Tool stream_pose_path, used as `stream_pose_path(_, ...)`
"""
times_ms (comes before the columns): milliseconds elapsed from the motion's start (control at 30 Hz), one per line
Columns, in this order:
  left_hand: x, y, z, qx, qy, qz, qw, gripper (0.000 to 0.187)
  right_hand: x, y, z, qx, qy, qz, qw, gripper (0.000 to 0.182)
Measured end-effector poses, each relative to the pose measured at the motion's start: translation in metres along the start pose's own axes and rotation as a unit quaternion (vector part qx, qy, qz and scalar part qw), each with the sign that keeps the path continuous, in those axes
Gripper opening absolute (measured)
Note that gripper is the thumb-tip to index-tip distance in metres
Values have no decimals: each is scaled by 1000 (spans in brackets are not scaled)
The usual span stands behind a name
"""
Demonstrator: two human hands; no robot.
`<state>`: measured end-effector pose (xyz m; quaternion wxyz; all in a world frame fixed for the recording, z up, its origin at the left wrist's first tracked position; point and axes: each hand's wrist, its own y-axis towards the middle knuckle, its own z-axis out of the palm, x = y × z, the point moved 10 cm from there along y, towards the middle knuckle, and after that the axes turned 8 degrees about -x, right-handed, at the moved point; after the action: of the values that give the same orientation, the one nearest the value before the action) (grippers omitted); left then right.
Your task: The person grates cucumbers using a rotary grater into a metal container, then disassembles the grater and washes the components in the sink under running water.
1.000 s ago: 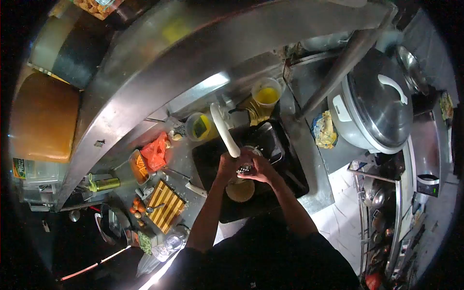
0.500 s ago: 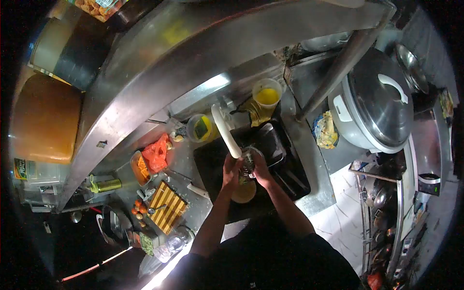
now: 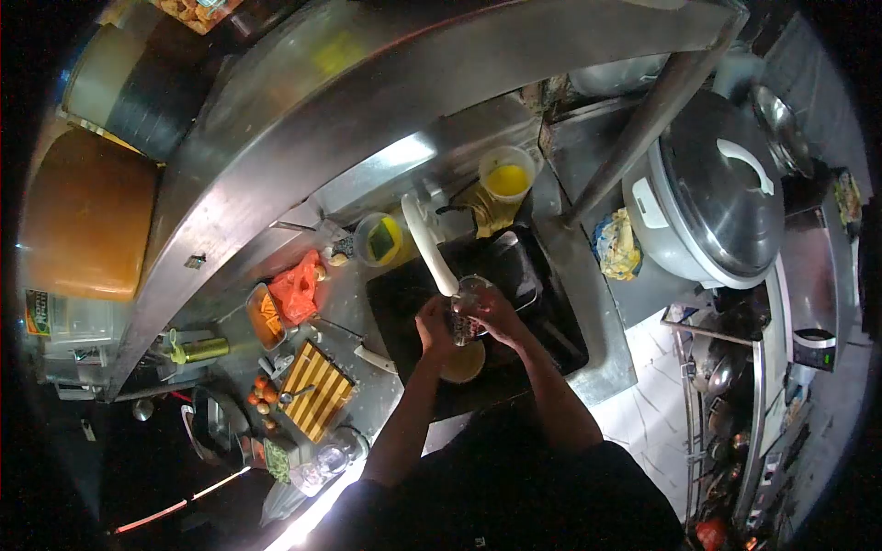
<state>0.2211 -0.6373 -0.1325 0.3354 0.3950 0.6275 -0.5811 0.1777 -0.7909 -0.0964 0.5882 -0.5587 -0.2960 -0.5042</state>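
1. No brand can be read; a label with pale lettering at the far left edge of the frame is too small to make out.
2. The glass (image 3: 467, 308) sits at the centre of the frame, under the tip of the white tap (image 3: 430, 246) and over the dark sink (image 3: 551, 335). It looks clear, with a round open rim tilted toward the tap and a dark patterned band lower down.
3. The left hand (image 3: 434, 326) curls closed round the glass from the left.
4. The right hand (image 3: 497, 314) wraps it from the right, fingers closed on its side.
5. Just below the hands, a round tan bowl (image 3: 462, 364) lies in the sink.
6. On the worktop at lower left lies a striped yellow board (image 3: 314, 390).
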Motion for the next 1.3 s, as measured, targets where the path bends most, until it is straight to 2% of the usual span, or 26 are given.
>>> stream_pose_path(33,10,3,-4,-3,31,-23,999,31,16,-1,-7,-31,-108,-89,990,52)
stream_pose_path(100,30,6,-8,-7,92,-69,993,36,26,-2,-13,-64,-164,-141,974,56)
stream_pose_path(167,44,3,9,52,35,-92,994,52,16,5,-13,-69,-64,-96,991,59)
stream_pose_path(233,48,-13,23,110,-115,-191,969,60,23,9,-8,-78,35,-108,990,59)
stream_pose_path(300,13,-59,49,160,-351,-353,852,65,19,11,-12,-104,-65,-106,987,58)
stream_pose_path(367,30,-50,49,138,-322,-348,870,64,6,23,-23,-134,-351,-62,925,56)
stream_pose_path(400,42,-42,47,126,-305,-343,879,64,-2,27,-26,-147,-232,-58,960,56)
stream_pose_path(433,46,-32,45,153,-286,-297,898,62,-14,28,-27,-159,-108,-53,980,56)
stream_pose_path(500,62,-19,41,201,-247,-208,925,58,-33,29,-22,-135,102,-6,986,56)
stream_pose_path(567,96,-4,34,194,-289,-257,901,48,-48,27,-7,-69,267,74,958,58)
stream_pose_path(600,104,1,32,191,-311,-278,889,44,-40,26,-11,-72,154,38,985,57)
stream_pose_path(667,78,-27,28,142,-232,-371,888,42,-16,22,-15,-74,-78,-39,993,56)
stream_pose_path(700,69,-41,24,116,-190,-416,882,41,-5,19,-19,-94,-47,-36,994,57)
stream_pose_path(767,77,-38,11,85,-205,-382,897,42,16,14,-26,-134,16,-29,990,59)
stream_pose_path(800,88,-37,3,70,-211,-365,904,42,23,12,-25,-145,-49,-70,986,60)
stream_pose_path(833,92,-10,-9,88,-111,-184,973,41,28,9,-23,-158,-116,-112,974,61)
stream_pose_path(867,102,14,-14,102,-9,8,995,40,31,6,-20,-169,-183,-155,956,62)
stream_pose_path(933,101,20,-22,59,30,62,996,35,20,1,-19,-201,-281,-181,921,63)
stream_pose_path(967,121,25,-32,7,-36,-74,997,31,-8,15,-24,-155,-119,-78,978,62)
stream_pose_path(1000,110,24,-32,-16,-42,-80,996,28,-32,21,-18,-99,49,29,993,62)
stream_pose_path(1033,99,23,-33,-40,-49,-86,994,26,-23,18,-22,-119,13,10,993,62)
stream_pose_path(1067,61,24,-25,-34,4,39,999,26,-9,12,-25,-137,-23,-9,990,62)
stream_pose_path(1133,4,12,-5,-13,41,147,988,27,-4,3,-29,-200,-73,-63,975,62)
stream_pose_path(1200,-45,-3,28,12,-2,124,992,27,-30,10,-39,-285,-106,-143,942,60)
stream_pose_path(1233,-64,-14,44,39,-41,96,994,33,-47,20,-34,-239,-57,-133,960,57)
stream_pose_path(1300,-87,-15,61,102,-73,135,983,37,-54,22,-32,-234,-74,-71,967,56)
